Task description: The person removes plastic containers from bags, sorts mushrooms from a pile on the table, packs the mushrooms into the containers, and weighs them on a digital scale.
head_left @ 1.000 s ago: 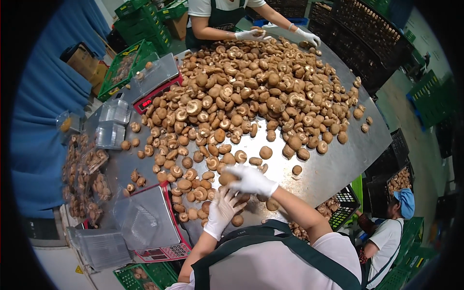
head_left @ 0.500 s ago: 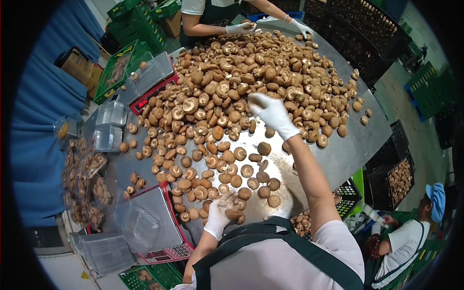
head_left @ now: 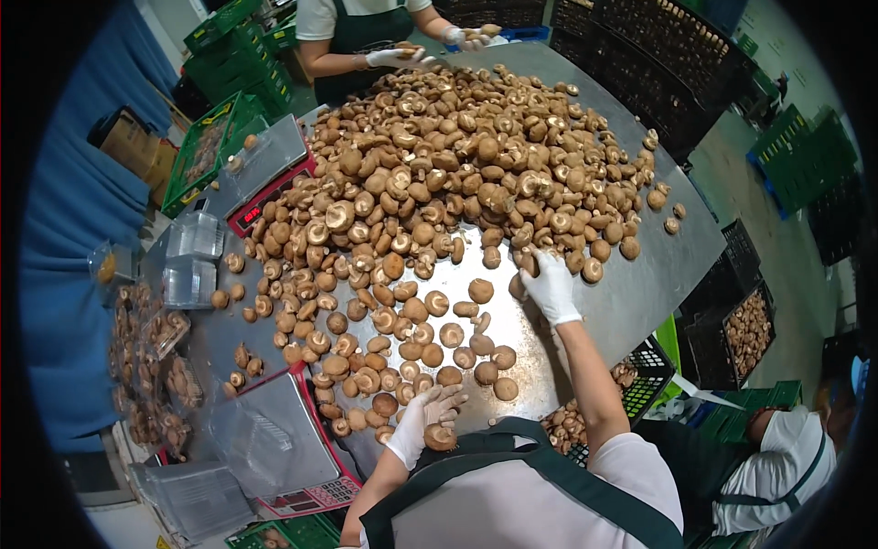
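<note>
My left hand (head_left: 422, 423), in a white glove, is curled around a brown-capped mushroom (head_left: 440, 438) near the table's lower edge, beside loose mushrooms. My right hand (head_left: 549, 284), also gloved, grips a mushroom (head_left: 519, 284) at the lower right edge of the big mushroom pile (head_left: 439, 146), its fingertips partly hidden among the caps. A red-edged scale (head_left: 274, 430) carrying clear plastic trays lies left of my left hand.
A gloved co-worker (head_left: 347, 37) holds mushrooms across the steel table (head_left: 654, 284); another person (head_left: 768, 467) is at lower right. A second scale (head_left: 265, 156), plastic punnets (head_left: 192, 279), a black crate of mushrooms (head_left: 645, 380) and green crates (head_left: 206, 146) surround the pile.
My right hand left my left hand, reached up into the pile, then came down and right to its edge. The co-worker at lower right leaned rightward. The view shifted slightly.
</note>
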Tool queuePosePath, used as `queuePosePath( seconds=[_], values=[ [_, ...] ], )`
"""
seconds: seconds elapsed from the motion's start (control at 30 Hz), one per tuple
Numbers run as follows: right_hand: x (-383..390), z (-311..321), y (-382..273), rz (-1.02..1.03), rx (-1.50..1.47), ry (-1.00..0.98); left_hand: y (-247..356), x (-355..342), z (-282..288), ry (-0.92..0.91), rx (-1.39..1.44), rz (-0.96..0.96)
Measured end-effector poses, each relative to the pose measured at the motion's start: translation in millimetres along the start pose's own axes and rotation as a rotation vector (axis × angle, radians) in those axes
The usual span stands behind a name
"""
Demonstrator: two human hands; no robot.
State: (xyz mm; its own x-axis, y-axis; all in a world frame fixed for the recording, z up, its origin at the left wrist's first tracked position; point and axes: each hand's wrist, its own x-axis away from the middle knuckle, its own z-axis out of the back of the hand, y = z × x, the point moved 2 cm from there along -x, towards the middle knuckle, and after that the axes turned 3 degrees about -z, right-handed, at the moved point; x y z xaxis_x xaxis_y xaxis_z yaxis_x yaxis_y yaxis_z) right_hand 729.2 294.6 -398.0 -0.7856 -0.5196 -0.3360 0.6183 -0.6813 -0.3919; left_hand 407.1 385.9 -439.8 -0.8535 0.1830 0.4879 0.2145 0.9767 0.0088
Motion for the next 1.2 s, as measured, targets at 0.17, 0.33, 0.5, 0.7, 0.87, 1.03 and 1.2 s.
queuePosePath(
  seconds=[0.17, 0.33, 0.5, 0.7, 0.87, 1.03, 1.2],
  values=[
    [58, 45, -75, -0.14, -0.718, -0.584, -12, 1, -58, 0.134, 0.01, -0.007],
    [80, 43, -94, 0.155, -0.659, -0.893, -11, 6, -20, 0.007, -0.068, -0.048],
    [-18, 23, -36, -0.217, -0.163, -0.194, -16, 8, -19, 0.132, -0.257, -0.007],
    [-60, -19, 4, -0.336, -0.006, -0.165, -12, 9, -34, 0.088, -0.352, -0.046],
    [3, 3, -40, 0.0, -0.308, 0.099, -7, 15, -34, 0.015, -0.288, -0.016],
    [71, 7, -64, 0.259, -0.223, -0.139, -9, 16, -41, 0.079, -0.138, -0.069],
    [29, -8, -36, -0.114, -0.407, -0.36, -13, 12, -33, 0.072, -0.012, -0.086]
  ],
)
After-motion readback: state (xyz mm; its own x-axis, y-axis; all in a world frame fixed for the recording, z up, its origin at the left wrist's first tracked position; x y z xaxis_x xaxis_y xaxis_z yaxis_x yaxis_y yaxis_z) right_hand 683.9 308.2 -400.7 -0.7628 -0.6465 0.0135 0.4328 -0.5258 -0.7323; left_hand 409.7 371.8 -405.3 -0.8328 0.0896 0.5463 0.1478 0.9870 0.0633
